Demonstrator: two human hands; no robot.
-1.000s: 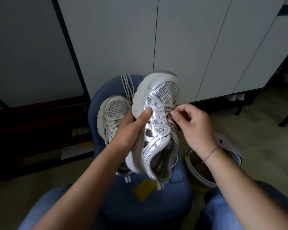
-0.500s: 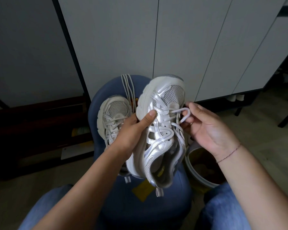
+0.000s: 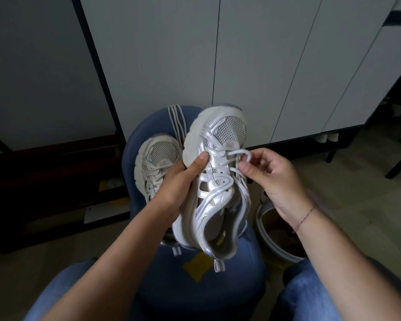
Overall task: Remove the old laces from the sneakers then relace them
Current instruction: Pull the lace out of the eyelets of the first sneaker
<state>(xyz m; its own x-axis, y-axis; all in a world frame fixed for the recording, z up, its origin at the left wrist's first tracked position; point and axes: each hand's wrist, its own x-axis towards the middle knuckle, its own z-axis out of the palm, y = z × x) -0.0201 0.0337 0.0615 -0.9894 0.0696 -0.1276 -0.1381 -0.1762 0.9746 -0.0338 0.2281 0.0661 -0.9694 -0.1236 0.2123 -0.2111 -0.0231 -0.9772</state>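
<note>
I hold a silver-white sneaker (image 3: 215, 181) up over a blue stool (image 3: 202, 281), toe pointing away. My left hand (image 3: 178, 181) grips its left side, thumb across the upper near the eyelets. My right hand (image 3: 271, 177) pinches a loop of the white lace (image 3: 241, 154) pulled out from the lowest eyelets near the toe. A second matching sneaker (image 3: 155, 163) lies laced on the stool, partly hidden behind my left hand. Several loose white laces (image 3: 176, 123) lie on the stool's far edge.
A round bin (image 3: 271, 246) with a white rim stands on the floor right of the stool. Grey cabinet doors (image 3: 241, 66) rise just behind. A yellow sticker (image 3: 198, 265) is on the stool. My knees in blue jeans (image 3: 310, 290) flank the stool.
My right hand drew a loop of lace out from the front eyelets toward the right and shifted its grip on it. The sneaker moved slightly right in my left hand.
</note>
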